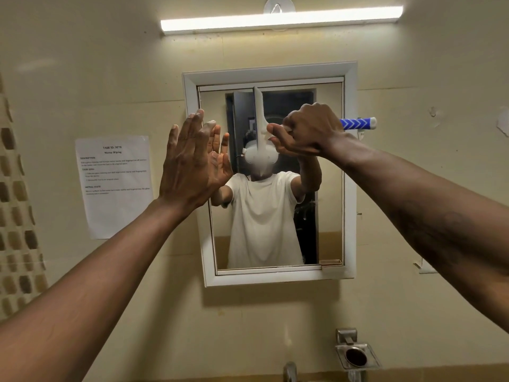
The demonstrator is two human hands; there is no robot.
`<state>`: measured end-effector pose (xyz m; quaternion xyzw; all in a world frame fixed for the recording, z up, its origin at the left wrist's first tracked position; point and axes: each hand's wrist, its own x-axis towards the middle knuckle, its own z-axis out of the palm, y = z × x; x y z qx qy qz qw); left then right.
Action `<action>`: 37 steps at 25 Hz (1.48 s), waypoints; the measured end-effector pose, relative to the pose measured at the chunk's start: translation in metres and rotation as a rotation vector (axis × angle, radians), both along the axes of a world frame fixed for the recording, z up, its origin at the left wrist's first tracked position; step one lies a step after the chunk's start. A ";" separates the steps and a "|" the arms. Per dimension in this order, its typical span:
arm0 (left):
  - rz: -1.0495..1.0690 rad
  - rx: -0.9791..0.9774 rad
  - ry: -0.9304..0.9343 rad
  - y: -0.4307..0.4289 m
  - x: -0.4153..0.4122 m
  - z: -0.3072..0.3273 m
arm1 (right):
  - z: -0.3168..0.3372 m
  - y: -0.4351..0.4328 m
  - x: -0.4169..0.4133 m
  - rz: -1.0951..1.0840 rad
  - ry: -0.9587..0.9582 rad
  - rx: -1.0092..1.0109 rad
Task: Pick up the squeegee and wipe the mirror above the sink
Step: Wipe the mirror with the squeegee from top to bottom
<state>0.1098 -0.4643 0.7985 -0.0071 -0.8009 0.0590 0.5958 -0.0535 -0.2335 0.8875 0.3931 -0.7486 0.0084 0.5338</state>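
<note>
A mirror [327, 188] in a white frame [271, 71] hangs on the beige wall. My right hand [308, 130] is shut on the squeegee. Its blue-and-white handle [358, 123] sticks out to the right of my fist. Its white blade [259, 111] stands upright against the upper middle of the glass. My left hand [192, 161] is open with fingers spread, its palm flat against the mirror's upper left edge. The glass reflects a person in a white shirt.
A printed task sheet [115, 186] is taped to the wall left of the mirror. A tube light [281, 20] glows above. Below right, a metal soap dish [356, 355] juts from the wall, and a tap [290, 372] shows at the bottom edge.
</note>
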 end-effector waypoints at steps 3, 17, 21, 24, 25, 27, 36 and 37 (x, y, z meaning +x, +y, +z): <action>-0.018 0.018 -0.016 0.004 -0.001 0.001 | -0.001 0.000 -0.002 0.033 -0.019 -0.020; 0.005 0.020 -0.009 0.013 -0.005 -0.007 | -0.020 0.039 -0.027 0.126 -0.216 -0.165; -0.002 0.007 -0.004 0.014 -0.006 -0.005 | -0.035 0.063 -0.036 0.135 -0.273 -0.296; 0.014 -0.007 -0.004 0.016 -0.013 -0.003 | -0.043 0.084 -0.037 0.075 -0.344 -0.438; 0.010 -0.021 0.010 0.018 -0.016 -0.003 | -0.045 0.085 -0.035 0.045 -0.357 -0.469; -0.008 -0.059 0.047 0.026 -0.024 -0.002 | -0.051 0.081 -0.027 0.000 -0.387 -0.526; -0.120 -0.103 0.122 0.044 -0.034 -0.001 | -0.066 0.027 0.032 0.603 -0.772 -0.787; -0.127 -0.102 0.122 0.043 -0.033 -0.001 | -0.066 0.021 0.036 0.671 -0.858 -0.807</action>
